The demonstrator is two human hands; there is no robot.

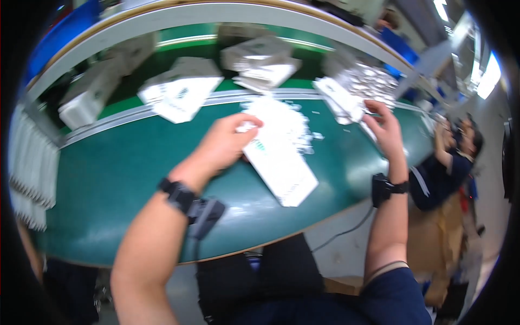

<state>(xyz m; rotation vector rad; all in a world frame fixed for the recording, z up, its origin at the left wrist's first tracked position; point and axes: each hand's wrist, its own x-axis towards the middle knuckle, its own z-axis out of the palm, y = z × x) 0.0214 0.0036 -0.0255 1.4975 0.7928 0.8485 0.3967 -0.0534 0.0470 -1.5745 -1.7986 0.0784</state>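
Note:
My left hand (230, 138) is closed on the upper end of a flat white carton (284, 176) with a small green print. The carton slants across the green bench toward me. Right behind it lies a loose heap of small white pieces (290, 119), too blurred to name. At the right, my right hand (385, 130) reaches to a stack of flat white packets (336, 100). Its thumb and fingers close around the near end of the stack, and blur hides how many packets they grip. Both wrists wear black straps with small devices.
Along the back stand stacks of white cartons (181, 89), more white cartons (260, 59) and a pile of small white packs (374, 84). White trays (32, 162) line the left end. A metal rail and shelf edge cross behind. A co-worker (447, 162) sits at the right.

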